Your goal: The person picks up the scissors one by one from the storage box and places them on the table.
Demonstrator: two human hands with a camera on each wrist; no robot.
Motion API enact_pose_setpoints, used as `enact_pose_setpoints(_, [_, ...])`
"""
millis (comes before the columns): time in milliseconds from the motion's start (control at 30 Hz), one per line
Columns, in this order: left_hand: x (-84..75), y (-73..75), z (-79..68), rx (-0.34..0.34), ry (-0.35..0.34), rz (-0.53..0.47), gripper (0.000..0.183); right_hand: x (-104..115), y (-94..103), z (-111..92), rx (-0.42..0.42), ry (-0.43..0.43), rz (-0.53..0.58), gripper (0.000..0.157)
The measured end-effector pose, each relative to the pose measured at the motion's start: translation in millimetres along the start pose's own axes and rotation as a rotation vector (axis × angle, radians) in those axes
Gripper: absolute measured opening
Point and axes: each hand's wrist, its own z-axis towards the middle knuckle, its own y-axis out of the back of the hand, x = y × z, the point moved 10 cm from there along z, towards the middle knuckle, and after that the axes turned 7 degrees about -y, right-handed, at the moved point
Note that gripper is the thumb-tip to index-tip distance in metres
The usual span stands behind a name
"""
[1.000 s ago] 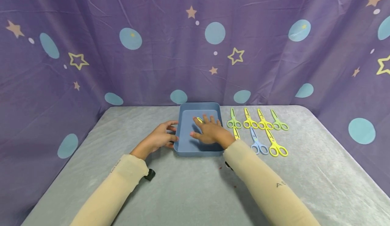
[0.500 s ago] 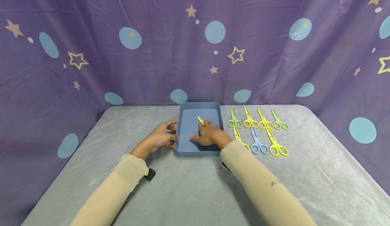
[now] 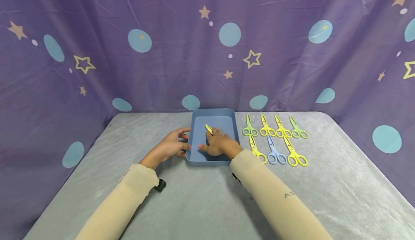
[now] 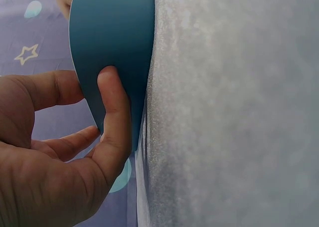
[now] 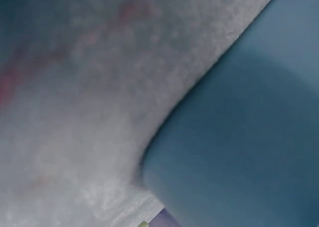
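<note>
A blue rectangular tray (image 3: 212, 162) stands on the table. My left hand (image 3: 170, 144) grips its left wall; in the left wrist view, fingers (image 4: 113, 95) lie on both sides of the rim of the tray (image 4: 107, 32). My right hand (image 3: 218, 144) is inside the tray, palm down, with its thumb stretched out to the left. Its fingers rest on a pair of yellow children's scissors (image 3: 209, 128). Only the blade end shows past the fingertips; the handles are hidden under the hand. The right wrist view shows the tray wall (image 5: 239, 147) and no fingers.
Right of the tray lie two rows of plastic scissors, with green scissors (image 3: 249, 128), yellow scissors (image 3: 293, 153) and blue scissors (image 3: 273, 152) among them. A purple curtain (image 3: 162, 78) with stars hangs behind the grey-covered table (image 3: 194, 204).
My right hand has lowered onto the yellow scissors, its spread fingers drawing closer together. The scissors have slid slightly left with it. My left hand stays on the tray.
</note>
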Motion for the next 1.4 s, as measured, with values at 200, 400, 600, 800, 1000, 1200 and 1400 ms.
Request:
enact_pose_setpoints(200, [-2.0, -0.5, 1.2, 0.006, -0.006, -0.005, 0.077, -5, 5.3, -2, -0.033, 0.019, -0.002, 0.078])
enact_pose_setpoints(400, [-2.3, 0.1, 1.0, 0.003, 0.002, -0.003, 0.077, -13, 7.8, -2, -0.071, -0.001, -0.032, 0.075])
enact_pose_setpoints(600, [-0.9, 0.0, 0.9, 0.005, 0.002, -0.008, 0.076, -15, 15.7, -6, -0.159, 0.010, -0.044, 0.065])
enact_pose_setpoints(800, [-0.7, -0.1, 0.8, 0.008, 0.001, -0.007, 0.077, -17, 20.5, -11, -0.185, 0.013, -0.026, 0.055])
enact_pose_setpoints(1000, [0.3, -0.1, 1.2, 0.006, 0.005, -0.007, 0.077, -16, 21.5, -14, -0.187, 0.024, -0.022, 0.045])
enact_pose_setpoints(1200, [1.8, 0.3, 1.2, 0.005, 0.006, -0.010, 0.076, -15, 22.3, -14, -0.205, 0.020, -0.079, 0.042])
enact_pose_setpoints(1400, [0.9, -0.3, 0.4, 0.004, 0.003, -0.012, 0.076, -12, 23.3, -15, -0.212, 0.044, -0.090, 0.033])
